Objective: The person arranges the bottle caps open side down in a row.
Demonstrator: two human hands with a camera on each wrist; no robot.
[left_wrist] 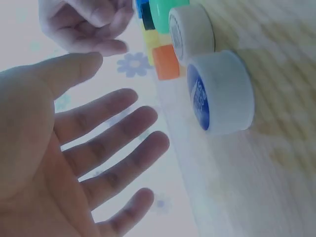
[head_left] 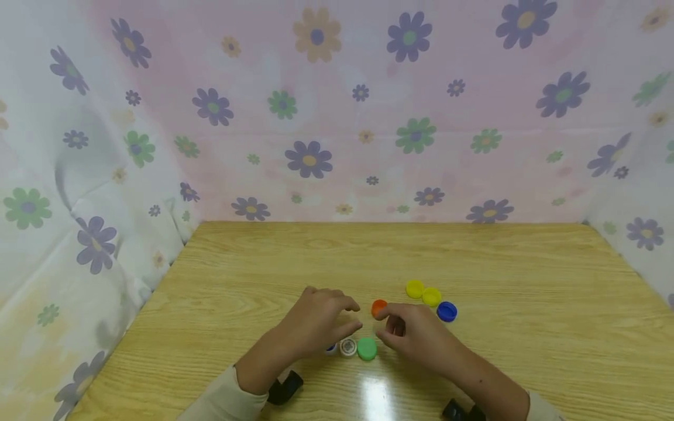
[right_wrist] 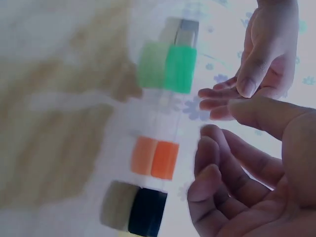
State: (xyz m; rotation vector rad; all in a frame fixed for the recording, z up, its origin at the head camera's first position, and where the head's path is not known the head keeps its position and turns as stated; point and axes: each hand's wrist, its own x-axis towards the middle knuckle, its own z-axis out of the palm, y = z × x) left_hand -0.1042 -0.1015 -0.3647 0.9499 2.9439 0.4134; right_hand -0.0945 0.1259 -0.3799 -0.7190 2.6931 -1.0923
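My left hand (head_left: 316, 318) hovers above the table with its fingers spread and nothing in them. Just under it sit a white cap with a blue printed top (left_wrist: 220, 94), partly hidden in the head view, and a white cap with a dark print (head_left: 348, 347). Beside these is a light green cap (head_left: 367, 349). My right hand (head_left: 416, 336) is held opposite, its fingers loosely curled around nothing. By its fingertips lies an orange cap (head_left: 378, 307), which the hand partly covers in the head view.
Farther right on the wooden table (head_left: 253, 257) are two yellow caps (head_left: 415, 289) touching each other and a dark blue cap (head_left: 447, 311). Flowered cloth (head_left: 337, 117) hangs behind and at the sides. Black straps or mounts (head_left: 285, 387) show below both wrists.
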